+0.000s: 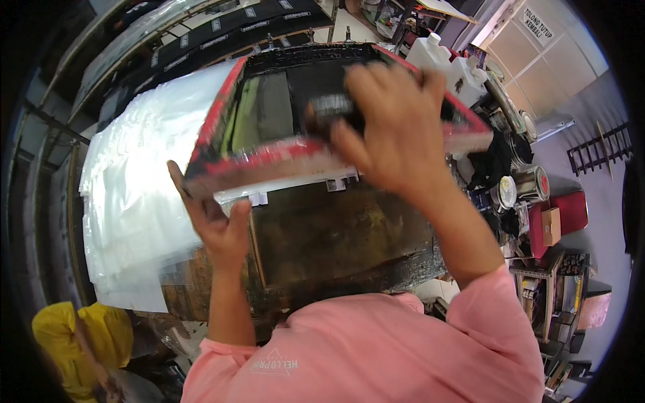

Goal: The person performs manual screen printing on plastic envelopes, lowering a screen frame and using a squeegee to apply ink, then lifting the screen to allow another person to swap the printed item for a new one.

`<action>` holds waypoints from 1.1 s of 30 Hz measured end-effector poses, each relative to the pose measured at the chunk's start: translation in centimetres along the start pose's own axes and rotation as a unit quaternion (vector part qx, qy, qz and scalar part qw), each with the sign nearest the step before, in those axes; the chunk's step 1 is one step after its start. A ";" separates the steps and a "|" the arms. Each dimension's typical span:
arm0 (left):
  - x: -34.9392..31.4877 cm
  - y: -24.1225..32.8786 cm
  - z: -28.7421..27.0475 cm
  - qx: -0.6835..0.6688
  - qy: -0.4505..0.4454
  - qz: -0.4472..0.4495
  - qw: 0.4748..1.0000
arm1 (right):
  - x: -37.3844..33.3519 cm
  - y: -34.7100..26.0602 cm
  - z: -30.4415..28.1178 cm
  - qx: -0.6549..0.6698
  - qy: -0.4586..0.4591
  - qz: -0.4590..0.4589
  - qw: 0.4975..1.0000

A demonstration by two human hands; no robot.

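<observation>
A screen printing frame (289, 158) with red-taped rails and a dark, ink-smeared mesh is tilted up off the table, its near edge raised. My left hand (220, 230) grips its near left corner, thumb below and fingers along the side. Over the mesh, my right hand (403, 134) is smeared by motion, its fingers closed around what looks like a squeegee (329, 107) with a brownish end. Below the frame lies a stained brown printing board (342, 235), with small white tabs (259, 199) at its far edge.
Stacked clear plastic sheets (144, 174) cover the table's left side. Black printed fabric (248, 37) lies on racks beyond. White jugs (430, 54), cans (531, 185) and a red chair (572, 218) crowd the right. Someone in yellow (84, 342) is at lower left.
</observation>
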State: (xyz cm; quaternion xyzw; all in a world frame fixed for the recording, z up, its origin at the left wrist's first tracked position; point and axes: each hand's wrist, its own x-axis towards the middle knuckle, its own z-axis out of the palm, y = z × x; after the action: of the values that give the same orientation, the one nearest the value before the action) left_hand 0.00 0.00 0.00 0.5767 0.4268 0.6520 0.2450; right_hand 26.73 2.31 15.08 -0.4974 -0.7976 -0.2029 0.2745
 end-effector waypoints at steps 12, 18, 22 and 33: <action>1.1 -3.1 1.8 0.437 -0.067 -0.022 0.896 | 9.9 3.0 -2.9 0.060 -0.053 -0.006 0.997; -1.4 -7.0 -10.5 0.478 0.084 -0.064 0.872 | 8.4 1.6 -3.6 0.090 -0.055 0.009 0.994; -2.1 -7.6 -19.4 0.615 0.112 -0.137 0.768 | 8.4 0.7 -4.7 0.125 -0.062 0.037 0.990; -4.9 -5.6 7.6 0.466 -0.368 0.035 0.804 | 8.5 2.1 -3.4 0.050 -0.021 -0.005 0.999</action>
State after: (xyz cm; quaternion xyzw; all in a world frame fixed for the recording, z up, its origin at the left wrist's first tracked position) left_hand 7.40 1.02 -7.54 0.8329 0.5363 0.1217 0.0625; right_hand 26.42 6.97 23.25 -0.4834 -0.8146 -0.1537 0.2811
